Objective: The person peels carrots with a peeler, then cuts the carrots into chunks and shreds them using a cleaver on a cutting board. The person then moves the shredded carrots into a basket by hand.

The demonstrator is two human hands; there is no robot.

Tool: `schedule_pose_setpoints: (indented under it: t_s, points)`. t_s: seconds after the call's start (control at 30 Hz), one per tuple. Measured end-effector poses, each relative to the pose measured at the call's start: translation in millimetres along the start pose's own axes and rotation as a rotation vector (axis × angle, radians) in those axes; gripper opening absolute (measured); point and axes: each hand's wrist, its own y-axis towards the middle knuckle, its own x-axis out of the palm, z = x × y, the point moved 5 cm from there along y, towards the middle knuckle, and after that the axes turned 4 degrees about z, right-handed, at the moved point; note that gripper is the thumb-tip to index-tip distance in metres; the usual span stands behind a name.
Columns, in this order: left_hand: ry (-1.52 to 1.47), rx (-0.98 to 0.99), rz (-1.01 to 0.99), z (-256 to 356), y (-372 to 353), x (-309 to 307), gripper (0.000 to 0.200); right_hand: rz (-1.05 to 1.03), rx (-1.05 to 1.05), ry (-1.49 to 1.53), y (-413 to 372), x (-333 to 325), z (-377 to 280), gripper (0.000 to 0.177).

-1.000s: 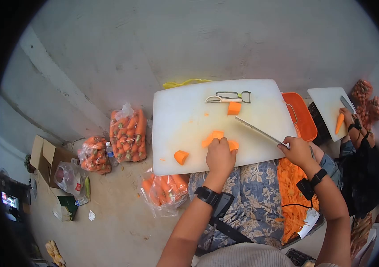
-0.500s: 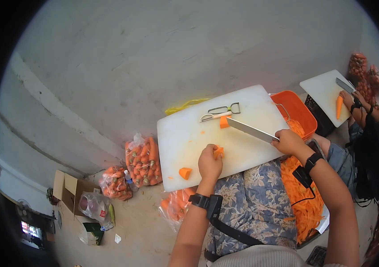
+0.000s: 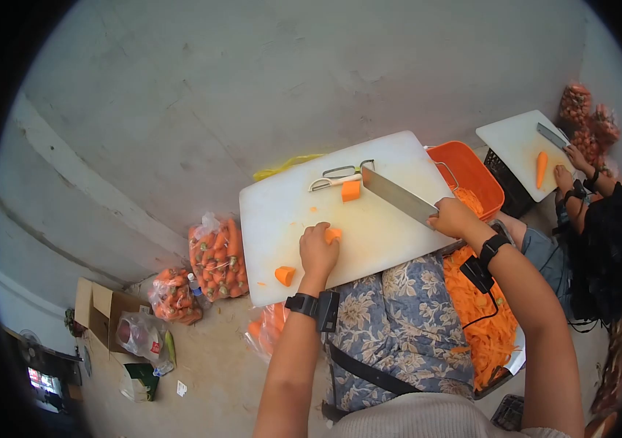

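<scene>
My right hand (image 3: 451, 217) is closed round the handle of a knife (image 3: 397, 196), its blade angled over the white cutting board (image 3: 391, 252). The blade tip is by a carrot piece (image 3: 351, 191) and two peelers (image 3: 335, 180). Near the board's left part, my left hand (image 3: 319, 250) has its fingers wrapped on another carrot piece (image 3: 333, 234), which shows at the fingertips. A further carrot chunk (image 3: 285, 276) lies at the lower left of the board.
Bagged carrots (image 3: 218, 257) stand left of the board. An orange bucket (image 3: 471, 175) and a tray of carrot shreds (image 3: 480, 328) are at the right. Beyond, a co-worker's hands are at a second board (image 3: 519, 139). A cardboard box (image 3: 99, 310) sits far left.
The whole view has shifted, so the scene sits further left. The knife has lifted away from the upper carrot piece, its blade showing broader. My left hand still holds its piece.
</scene>
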Motion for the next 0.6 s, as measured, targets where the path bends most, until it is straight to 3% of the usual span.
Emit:
schedule_pose_setpoints:
  t_s: [0.2,0.4,0.5,0.6]
  points:
    - [-0.026,-0.057,-0.118,7,0,2,0.039,0.021,-0.028,-0.019,6,6,3,0.035]
    - [-0.219,-0.018,-0.032,22,-1,-22,0.034,0.057,-0.048,-0.027,7,8,2,0.034]
    - [-0.178,0.037,-0.060,24,-2,-29,0.036,-0.009,0.019,-0.020,1,0,-7,0.034]
    - [-0.024,0.222,-0.258,32,-10,-15,0.044,-0.035,0.055,-0.024,-1,-2,-12,0.033]
